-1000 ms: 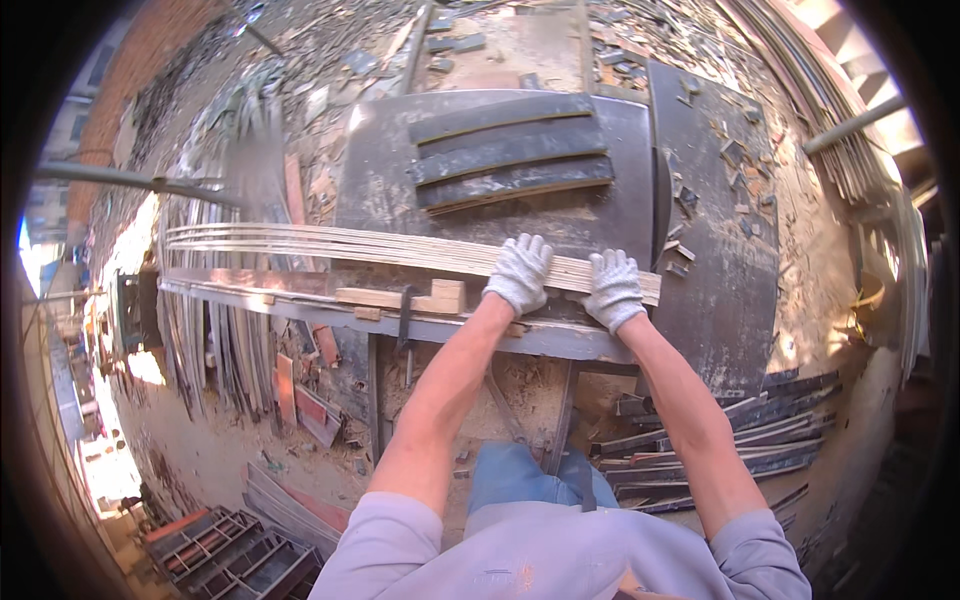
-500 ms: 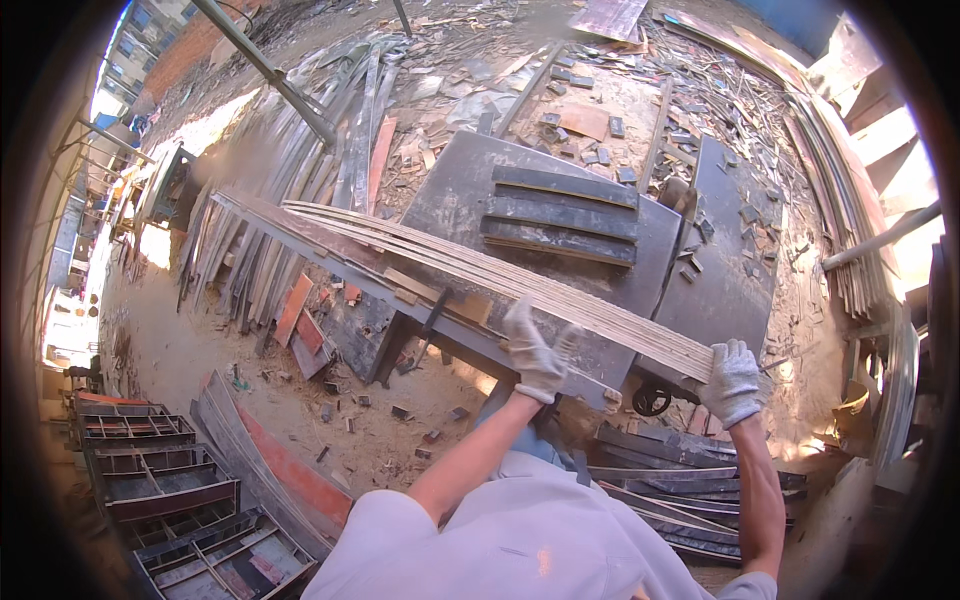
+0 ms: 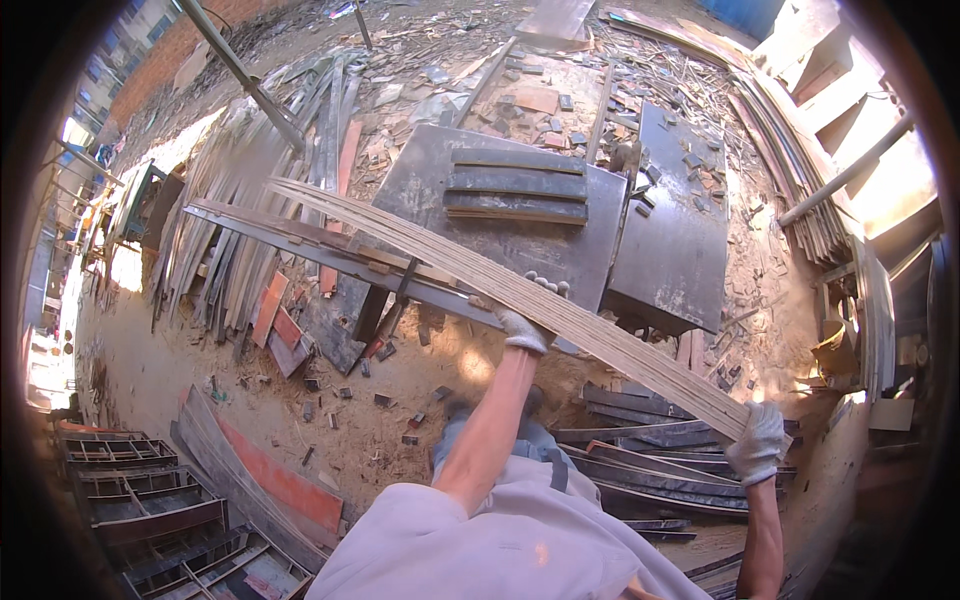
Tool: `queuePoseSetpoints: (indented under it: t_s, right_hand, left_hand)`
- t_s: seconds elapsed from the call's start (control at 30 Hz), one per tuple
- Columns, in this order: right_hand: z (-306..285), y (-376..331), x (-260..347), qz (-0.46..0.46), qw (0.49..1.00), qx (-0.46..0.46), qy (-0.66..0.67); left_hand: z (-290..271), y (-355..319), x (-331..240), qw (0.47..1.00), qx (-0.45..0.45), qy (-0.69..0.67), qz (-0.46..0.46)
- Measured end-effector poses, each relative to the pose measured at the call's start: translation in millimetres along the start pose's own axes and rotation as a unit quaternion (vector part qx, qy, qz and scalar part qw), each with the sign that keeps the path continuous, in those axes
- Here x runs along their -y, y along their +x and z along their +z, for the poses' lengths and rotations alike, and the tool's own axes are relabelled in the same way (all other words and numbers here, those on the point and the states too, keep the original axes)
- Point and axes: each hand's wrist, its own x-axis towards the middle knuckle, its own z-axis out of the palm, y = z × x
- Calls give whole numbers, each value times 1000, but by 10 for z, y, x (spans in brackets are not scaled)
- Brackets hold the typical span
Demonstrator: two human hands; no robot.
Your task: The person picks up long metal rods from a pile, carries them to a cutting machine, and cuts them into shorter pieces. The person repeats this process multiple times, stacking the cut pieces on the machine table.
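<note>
A long bundle of plywood strips [image 3: 620, 345] runs slantwise across the view, from far left to near right. My left hand [image 3: 524, 328], in a pale work glove, is wrapped round it from beneath near the middle, with fingertips showing over its far edge. At the near right end, my right hand [image 3: 758, 445], gloved too, grips the bundle; its thumb is mostly hidden. Beyond the strips stands a dark worktable [image 3: 420, 165] with several shorter dark-faced strips [image 3: 515, 187] on top. Alongside the bundle's left half lies a long metal rail [image 3: 300, 250].
A second dark tabletop [image 3: 675, 220] stands at the right. Dark offcut strips [image 3: 640, 455] lie heaped on the ground near my right arm. Framed panels [image 3: 150, 505] and a red-faced board [image 3: 280, 475] lie at the lower left. A metal pole [image 3: 240, 75] slants across the far left.
The bundle has come up off the table edge and shifted nearer me, its right end lower. My left hand, open above the table before, now holds the bundle; my right hand moved nearer with it.
</note>
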Motion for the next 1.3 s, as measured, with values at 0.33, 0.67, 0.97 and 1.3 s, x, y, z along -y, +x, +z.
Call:
queuePoseSetpoints:
  t_s: [0.33, 0.67, 0.97, 1.3]
  right_hand:
    - [1928, -1738, 2051, 175, 963, 6, 205]
    - [-392, 985, 3778, -21, 766, -55, 640]
    - [-1214, 1043, 3440, 85, 427, -210, 876]
    - [167, 625, 1518, 272, 292, -297, 868]
  left_hand:
    - [622, -1321, -779, 956, 115, 268, 13]
    - [641, -1957, -1778, 697, 182, 626, 300]
    - [234, -2344, -1488, 425, 263, 764, 407]
    - [621, -1763, -212, 189, 326, 895, 237]
